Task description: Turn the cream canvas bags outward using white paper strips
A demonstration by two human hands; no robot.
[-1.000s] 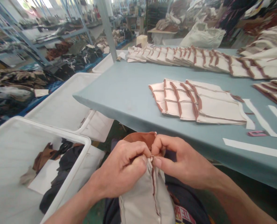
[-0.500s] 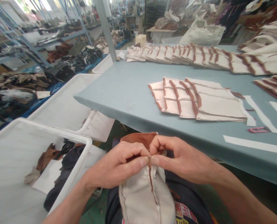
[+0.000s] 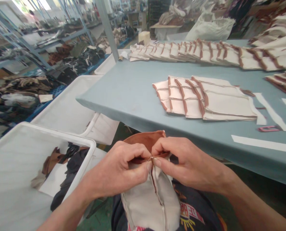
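A cream leather piece (image 3: 145, 205) with a brown edge and a raised seam down its middle lies over my lap. My left hand (image 3: 123, 166) pinches its upper rim just left of the seam, thumb on top. My right hand (image 3: 179, 160) pinches the same rim right beside it, so the two thumbs nearly meet at the seam's end. Behind the fingers a brown leather flap (image 3: 143, 140) stands up. The fingertips under the rim are hidden.
A blue-green table (image 3: 123, 89) ahead bears a fanned stack of cream pieces (image 3: 229, 99), a long row of similar pieces (image 3: 167, 51), white strips (image 3: 263, 144) and a small pink tool (image 3: 268, 128). White bins (image 3: 10, 179) stand at the left; the nearest holds dark and brown scraps.
Both hands have shifted slightly up and left with the rim. The brown flap behind them shows a little more, and the pinch stays at the seam.
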